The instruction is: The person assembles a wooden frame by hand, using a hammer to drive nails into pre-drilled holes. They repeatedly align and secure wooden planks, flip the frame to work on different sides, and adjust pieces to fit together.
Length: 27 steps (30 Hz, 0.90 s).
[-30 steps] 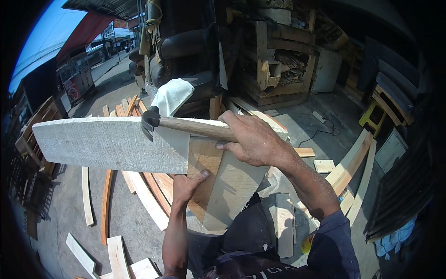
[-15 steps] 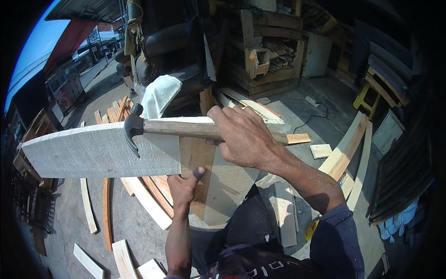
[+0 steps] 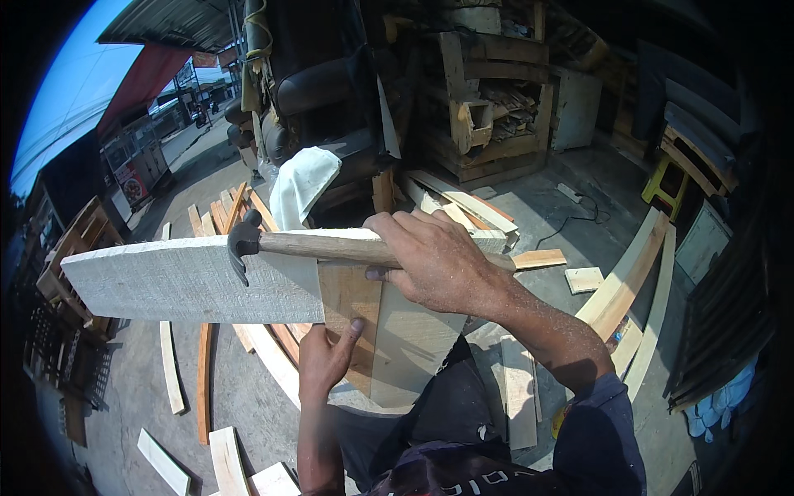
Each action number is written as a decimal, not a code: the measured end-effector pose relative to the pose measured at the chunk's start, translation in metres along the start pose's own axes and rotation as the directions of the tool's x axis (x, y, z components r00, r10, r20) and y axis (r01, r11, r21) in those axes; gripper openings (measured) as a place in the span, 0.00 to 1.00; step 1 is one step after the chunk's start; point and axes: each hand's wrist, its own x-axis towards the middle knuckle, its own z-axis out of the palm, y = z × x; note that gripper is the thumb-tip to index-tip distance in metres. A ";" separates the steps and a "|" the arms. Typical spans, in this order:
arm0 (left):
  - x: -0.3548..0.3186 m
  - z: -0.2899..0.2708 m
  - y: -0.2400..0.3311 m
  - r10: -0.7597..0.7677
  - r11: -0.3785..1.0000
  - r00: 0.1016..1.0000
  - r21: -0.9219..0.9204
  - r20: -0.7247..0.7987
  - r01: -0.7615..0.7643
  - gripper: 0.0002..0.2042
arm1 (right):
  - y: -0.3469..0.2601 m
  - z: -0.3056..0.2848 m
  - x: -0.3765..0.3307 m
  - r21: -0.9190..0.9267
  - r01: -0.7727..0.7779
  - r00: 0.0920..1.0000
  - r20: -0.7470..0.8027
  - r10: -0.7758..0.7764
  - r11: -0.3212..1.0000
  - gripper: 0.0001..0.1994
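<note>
Compared with a second ago, the hammer (image 3: 331, 247) has slid a touch further left along the board, with more of its claw showing, and the whole view has shifted slightly; both hands have kept pretty much the same holds.

Right hand (image 3: 438, 256) is wrapped snugly round the handle, butt end poking out past the wrist side. The hammer lies sideways along the top edge of a long pale board (image 3: 190, 285), claw down in front of its face. Can't tell if the metal actually touches the wood.

Left hand (image 3: 324, 364) is below, thumb up and pressed on a tan wood piece (image 3: 351, 289), the other fingers tucked behind it out of sight. That piece sits between the pale board on the left and a wide pale panel (image 3: 418, 347) on the right, all of it right above the person's lap.

Further out, there's an orange-brown slat (image 3: 203, 380) on the concrete at left, and long curved boards (image 3: 624, 273) plus a small square block (image 3: 585, 279) at right. Behind the work: a white cloth-like piece (image 3: 302, 186), a dark armchair (image 3: 318, 87), a rough wooden frame (image 3: 453, 70) stuffed with offcuts, and a yellow stool (image 3: 664, 186) off right.
</note>
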 end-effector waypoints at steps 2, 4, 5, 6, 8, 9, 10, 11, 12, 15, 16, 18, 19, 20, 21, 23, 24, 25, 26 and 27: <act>-0.022 -0.017 0.021 0.050 0.947 0.990 0.322 -0.135 -0.004 0.22 | 0.009 -0.009 -0.006 0.014 -0.015 1.000 0.005 0.015 1.000 0.26; -0.029 -0.036 0.045 0.251 0.933 0.914 0.331 -0.319 -0.141 0.22 | 0.020 -0.018 -0.012 0.166 -0.058 0.998 0.032 0.054 0.984 0.26; -0.024 -0.043 0.057 0.311 0.942 0.852 0.253 -0.421 -0.219 0.25 | 0.024 -0.022 -0.013 0.212 -0.129 0.989 0.102 0.110 0.969 0.25; -0.014 -0.050 0.069 0.619 0.758 0.671 0.534 -0.408 -0.374 0.30 | 0.027 -0.026 -0.014 0.340 -0.176 0.981 0.133 0.138 0.924 0.25; 0.019 -0.063 0.090 0.816 0.503 0.530 0.737 -0.232 -0.452 0.40 | 0.027 -0.030 -0.016 0.493 -0.208 0.978 0.078 0.195 0.845 0.25; 0.028 -0.062 0.098 0.782 0.505 0.609 0.707 -0.131 -0.496 0.43 | 0.028 -0.031 -0.018 0.572 -0.201 0.974 0.030 0.225 0.795 0.25; 0.035 -0.064 0.105 0.732 0.481 0.681 0.703 0.007 -0.524 0.44 | 0.032 -0.032 -0.023 0.625 -0.182 0.964 -0.039 0.264 0.759 0.25; 0.042 -0.066 0.110 0.603 0.551 0.797 0.699 0.042 -0.455 0.45 | 0.040 -0.030 -0.031 0.716 -0.120 0.926 -0.169 0.339 0.687 0.22; 0.057 -0.074 0.114 0.534 0.571 0.843 0.704 0.072 -0.422 0.45 | 0.048 -0.022 -0.037 0.788 -0.040 0.857 -0.289 0.427 0.614 0.20; 0.085 -0.066 0.120 0.623 0.560 0.782 0.685 0.023 -0.466 0.44 | 0.111 0.012 -0.104 0.832 -0.041 0.661 -0.393 0.640 0.553 0.16; 0.087 -0.051 0.120 0.626 0.563 0.780 0.689 0.005 -0.456 0.45 | 0.138 0.036 -0.137 0.853 -0.174 0.568 -0.322 0.758 0.492 0.15; 0.091 -0.012 0.123 0.630 0.561 0.776 0.692 -0.003 -0.453 0.45 | 0.196 0.104 -0.212 0.793 -0.389 0.462 -0.273 0.844 0.469 0.13; 0.092 0.009 0.125 0.685 0.506 0.728 0.724 -0.006 -0.470 0.44 | 0.222 0.144 -0.257 0.689 -0.576 0.403 -0.228 0.887 0.439 0.12; 0.087 0.029 0.128 0.692 0.489 0.721 0.743 -0.012 -0.457 0.44 | 0.243 0.187 -0.303 0.662 -0.671 0.347 -0.117 0.931 0.333 0.13; 0.083 0.047 0.132 0.692 0.486 0.722 0.744 -0.007 -0.458 0.43 | 0.253 0.228 -0.355 0.485 -0.838 0.298 0.027 0.954 0.249 0.17; 0.086 0.088 0.137 0.676 0.482 0.737 0.744 0.020 -0.463 0.42 | 0.273 0.302 -0.449 0.274 -0.961 0.097 0.228 0.969 0.032 0.23; 0.089 0.103 0.138 0.706 0.482 0.708 0.716 0.023 -0.504 0.44 | 0.280 0.330 -0.489 0.208 -0.978 0.054 0.229 0.972 0.005 0.23; 0.092 0.119 0.137 0.641 0.504 0.766 0.735 0.033 -0.453 0.44 | 0.287 0.354 -0.521 0.129 -0.990 -0.020 0.251 0.968 -0.054 0.24; 0.099 0.130 0.138 0.674 0.461 0.737 0.750 0.051 -0.473 0.43 | 0.293 0.369 -0.549 0.116 -0.990 -0.048 0.274 0.961 -0.083 0.23; 0.105 0.142 0.137 0.705 0.418 0.706 0.765 0.068 -0.491 0.43 | 0.306 0.378 -0.569 0.098 -0.990 -0.067 0.307 0.949 -0.101 0.23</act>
